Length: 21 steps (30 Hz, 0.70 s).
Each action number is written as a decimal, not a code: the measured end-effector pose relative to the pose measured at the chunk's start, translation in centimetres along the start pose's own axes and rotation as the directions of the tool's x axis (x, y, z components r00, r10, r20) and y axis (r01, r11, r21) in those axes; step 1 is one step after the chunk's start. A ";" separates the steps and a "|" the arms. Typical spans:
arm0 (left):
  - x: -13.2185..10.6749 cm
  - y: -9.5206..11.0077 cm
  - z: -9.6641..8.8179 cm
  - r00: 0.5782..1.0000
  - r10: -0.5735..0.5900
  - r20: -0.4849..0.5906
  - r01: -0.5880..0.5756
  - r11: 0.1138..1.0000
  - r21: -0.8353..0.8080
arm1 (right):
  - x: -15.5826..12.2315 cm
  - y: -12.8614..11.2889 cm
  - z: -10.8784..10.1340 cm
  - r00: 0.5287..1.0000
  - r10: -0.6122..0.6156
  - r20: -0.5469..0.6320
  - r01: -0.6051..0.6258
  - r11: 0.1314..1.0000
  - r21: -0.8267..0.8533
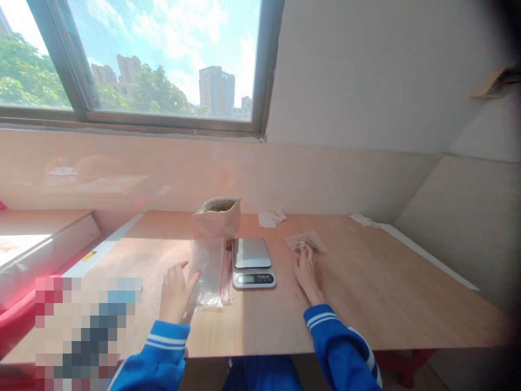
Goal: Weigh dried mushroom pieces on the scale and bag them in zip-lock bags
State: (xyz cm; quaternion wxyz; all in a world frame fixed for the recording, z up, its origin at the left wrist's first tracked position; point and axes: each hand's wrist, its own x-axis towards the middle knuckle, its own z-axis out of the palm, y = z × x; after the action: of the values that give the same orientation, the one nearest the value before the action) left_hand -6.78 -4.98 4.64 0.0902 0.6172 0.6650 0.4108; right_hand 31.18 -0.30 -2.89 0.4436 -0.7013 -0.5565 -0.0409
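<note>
On the wooden table (366, 293), my left hand (176, 290) rests beside a stack of clear zip bags with red seals (211, 271), its fingers loosely curled and touching the bags' left edge. My right hand (307, 271) stretches forward, fingertips on a small pale object (302, 244) that lies on a flat brown paper piece (305, 239). Between the hands sits a small digital kitchen scale (252, 262) with a bare steel platform. Behind the bags stands an open brown paper pouch (217, 217).
White paper scraps (271, 218) lie near the back wall, more scraps (363, 219) at the far right. A window runs above the back ledge. A blurred patch covers the lower left. A red seat edge (16, 320) shows at the left.
</note>
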 end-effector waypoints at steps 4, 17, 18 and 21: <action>-1.3 2.1 1.0 0.955 0.232 -0.187 -0.186 0.954 0.234 | 0.4 2.0 0.4 0.995 0.058 0.080 -0.034 0.961 -0.275; -1.7 -1.8 6.0 0.850 0.333 0.409 -0.495 0.772 0.399 | 0.0 3.4 1.3 0.997 -0.028 -0.070 0.013 0.980 -0.201; -1.9 -1.9 6.0 0.855 0.329 0.401 -0.488 0.771 0.409 | 0.1 3.4 1.3 0.994 -0.023 -0.102 0.006 0.986 -0.164; -2.4 -1.5 5.9 0.879 0.310 0.361 -0.454 0.773 0.443 | 0.1 3.0 1.0 0.975 0.028 -0.219 -0.050 0.994 -0.097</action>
State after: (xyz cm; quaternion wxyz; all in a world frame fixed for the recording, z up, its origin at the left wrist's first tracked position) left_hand -3.64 -4.44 -1.06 -0.0755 0.7910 0.5907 0.1402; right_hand 33.19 0.47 -5.18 0.4660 -0.7252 -0.4879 -0.1372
